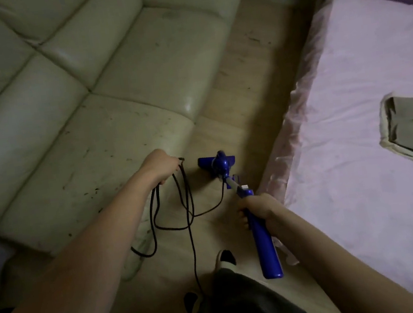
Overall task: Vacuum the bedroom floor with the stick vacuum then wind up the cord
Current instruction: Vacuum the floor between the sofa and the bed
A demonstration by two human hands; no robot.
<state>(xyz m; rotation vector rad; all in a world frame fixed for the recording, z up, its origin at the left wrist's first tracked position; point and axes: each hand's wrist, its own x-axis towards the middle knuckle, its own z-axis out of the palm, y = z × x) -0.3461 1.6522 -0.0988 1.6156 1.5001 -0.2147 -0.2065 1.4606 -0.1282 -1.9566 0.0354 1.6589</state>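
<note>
both grips are closed on something: the right hand [257, 211] wraps its fingers round the handle of the blue stick vacuum [259, 236], and the left hand [160, 166] holds gathered loops of the black cord [188, 206] in curled fingers.

the floor [233, 105] is pale wood-look boards, running as a narrow strip from near to far between a sofa on the left and a bed on the right. dark specks and bits of debris lie on the boards at the far end. the sofa [72, 82] is cream, leather-like, with creased cushions and scattered dark flecks on its seat. the bed [351, 111] carries a pale pink sheet with a shiny ruffled edge hanging down toward the floor; a grey folded item [404, 127] in a pale frame or wrapper lies on it at the right edge, what it is cannot be told.

the vacuum stands on the floor strip, its head [218, 164] resting on the boards just beside the sofa's near corner, its shaft tilting back toward the person. the cord hangs from the left hand in several long loops, one strand running across to the vacuum's body and another dropping near a slippered foot [225, 257]. both forearms reach forward, the left one out over the sofa edge, the right one close by the bed's ruffle.
</note>
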